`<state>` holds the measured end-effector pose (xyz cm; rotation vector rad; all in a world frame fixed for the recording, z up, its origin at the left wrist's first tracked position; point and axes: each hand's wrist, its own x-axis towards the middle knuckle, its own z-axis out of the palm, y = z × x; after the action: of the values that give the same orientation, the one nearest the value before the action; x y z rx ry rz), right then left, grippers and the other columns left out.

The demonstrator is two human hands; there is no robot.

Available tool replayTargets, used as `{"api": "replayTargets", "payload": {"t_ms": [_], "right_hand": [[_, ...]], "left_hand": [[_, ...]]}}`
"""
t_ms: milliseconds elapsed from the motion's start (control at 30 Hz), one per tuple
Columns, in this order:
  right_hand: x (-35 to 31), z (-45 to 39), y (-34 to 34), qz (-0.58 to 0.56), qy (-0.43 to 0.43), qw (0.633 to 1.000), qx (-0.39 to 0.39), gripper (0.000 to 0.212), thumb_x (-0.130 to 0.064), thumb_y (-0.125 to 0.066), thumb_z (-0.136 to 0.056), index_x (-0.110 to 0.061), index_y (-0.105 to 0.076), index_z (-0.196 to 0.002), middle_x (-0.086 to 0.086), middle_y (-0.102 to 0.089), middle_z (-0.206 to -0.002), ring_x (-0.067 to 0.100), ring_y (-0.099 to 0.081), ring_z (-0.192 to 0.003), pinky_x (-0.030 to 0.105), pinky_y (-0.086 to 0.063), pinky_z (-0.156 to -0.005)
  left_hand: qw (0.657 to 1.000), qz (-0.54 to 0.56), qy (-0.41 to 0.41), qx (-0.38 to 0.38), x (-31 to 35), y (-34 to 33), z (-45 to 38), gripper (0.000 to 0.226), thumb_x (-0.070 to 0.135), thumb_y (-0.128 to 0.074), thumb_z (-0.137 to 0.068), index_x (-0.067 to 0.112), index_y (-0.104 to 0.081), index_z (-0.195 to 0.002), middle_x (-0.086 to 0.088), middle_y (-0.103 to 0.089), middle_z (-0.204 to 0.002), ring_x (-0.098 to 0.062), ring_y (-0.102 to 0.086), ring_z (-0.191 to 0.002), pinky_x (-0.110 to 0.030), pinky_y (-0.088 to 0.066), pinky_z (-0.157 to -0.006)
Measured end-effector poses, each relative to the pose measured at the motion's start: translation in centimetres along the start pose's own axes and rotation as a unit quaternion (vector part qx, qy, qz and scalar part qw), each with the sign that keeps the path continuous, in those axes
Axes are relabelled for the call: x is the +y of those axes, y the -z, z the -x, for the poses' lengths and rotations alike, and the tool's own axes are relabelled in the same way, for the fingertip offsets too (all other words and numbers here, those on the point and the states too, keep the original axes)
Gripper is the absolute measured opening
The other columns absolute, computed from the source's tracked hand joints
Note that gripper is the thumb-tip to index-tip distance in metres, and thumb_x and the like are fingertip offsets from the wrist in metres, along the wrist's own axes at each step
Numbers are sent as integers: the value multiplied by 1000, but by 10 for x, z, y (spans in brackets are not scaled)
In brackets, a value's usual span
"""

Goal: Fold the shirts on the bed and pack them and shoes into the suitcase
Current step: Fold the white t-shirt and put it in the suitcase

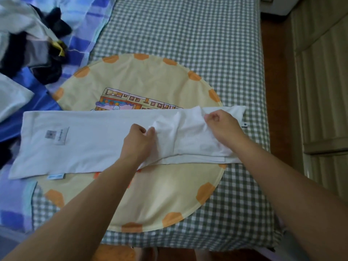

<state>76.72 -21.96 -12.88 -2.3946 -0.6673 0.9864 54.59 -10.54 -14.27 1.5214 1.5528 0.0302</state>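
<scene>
Item: white shirt [90,140], laid as a long narrow strip across a round yellow cushion [150,194], its sides apparently already folded inward so that only a fold along its length remains; the cushion serves as landmark for all that follows. Left of the cushion: a heap of dark and pale garments [32,44] on a blue striped quilt [82,25], probably further pieces awaiting folding, though which are shirts cannot be told. A grey printed label on the shirt's left end lies just off the cushion's left edge. Over the cushion's middle: left hand [139,140], fingers curled, pinching a raised pucker of the shirt's cloth, judged to be lifting the fabric to start a crosswise fold. Toward the cushion's right edge: right hand [222,127], fingers also curled, pinching the bunched fabric near the shirt's right end, likely to carry that end across toward the left. The bunching between the two hands suggests the cloth is being gathered rather than smoothed. Beneath the cushion: a bed [188,25] with green-and-white checked sheet, soft, so creases will need pressing flat. Right of the cushion, beyond the bed's edge: wooden floor [275,72], then pale panelled cupboard doors [320,91]. Suitcase and shoes: not in view.
</scene>
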Motion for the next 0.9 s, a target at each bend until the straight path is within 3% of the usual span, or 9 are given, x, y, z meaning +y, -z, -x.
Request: {"api": "replayTargets", "payload": {"t_ms": [67,167,267,367,467,567,633,767,900], "right_hand": [[8,13,3,83,-28,996,16,51,-54,-47,-101,-18,-55,-136,1,-64,-123,18,-56,-101,32,-39,-78],[30,32,2,178,-67,982,20,42,-54,-50,-99,-20,-60,-121,0,-66,-113,16,-56,-89,32,-41,-71],[43,37,1,95,-68,993,34,24,-40,-52,-102,-19,-62,-94,-3,-65,-92,16,-59,-80,30,-46,-65],[46,42,6,45,-58,996,44,24,-30,-50,-104,-17,-57,-85,1,-60,-85,17,-55,-77,29,-41,-61],[57,52,8,136,-61,988,46,19,-27,-50,-104,-20,-55,-87,-2,-60,-85,22,-59,-84,35,-45,-70],[57,60,4,170,-57,981,73,10,-30,-53,-102,-23,-61,-102,-6,-66,-99,22,-61,-96,42,-50,-87],[44,59,0,152,-41,983,94,29,-39,-53,-100,-21,-61,-123,-4,-67,-112,22,-61,-107,47,-48,-98],[14,37,-14,116,1,989,89,52,-45,-48,-102,-17,-46,-145,2,-62,-128,25,-56,-120,48,-43,-106],[1,8,-24,94,15,991,90,31,-29,-52,-103,-15,-56,-131,4,-64,-128,24,-58,-116,43,-46,-101]], "left_hand": [[998,-54,-17,-9,-6,-3,13,30,43,-58,-96,20,-47,-111,2,-58,-95,-26,-59,-91,-45,-55,-81],[997,-55,-55,20,-17,-7,25,19,29,-57,-98,20,-46,-111,-1,-63,-95,-28,-61,-87,-47,-56,-79],[994,-38,-84,53,-20,-9,26,8,21,-49,-100,23,-45,-107,-3,-62,-94,-31,-61,-85,-48,-55,-76],[988,-115,-103,25,-18,-9,27,13,16,-42,-99,27,-41,-107,-7,-61,-90,-31,-58,-78,-42,-49,-67],[990,-133,-56,-2,-17,-5,22,19,16,-45,-96,23,-44,-113,-8,-61,-97,-31,-60,-85,-42,-51,-73],[995,-98,-6,-18,-10,-1,16,28,39,-51,-96,21,-53,-118,-2,-62,-107,-27,-61,-96,-43,-56,-84],[996,-87,-19,1,-1,-4,11,41,51,-53,-96,21,-54,-123,1,-63,-108,-25,-60,-102,-40,-53,-87],[990,-104,-84,35,11,-14,-5,22,31,-58,-96,23,-62,-115,0,-68,-101,-24,-62,-96,-35,-49,-79],[993,-52,-70,79,15,-10,-21,11,24,-58,-97,19,-65,-105,-1,-67,-100,-28,-63,-100,-31,-42,-77]]}}
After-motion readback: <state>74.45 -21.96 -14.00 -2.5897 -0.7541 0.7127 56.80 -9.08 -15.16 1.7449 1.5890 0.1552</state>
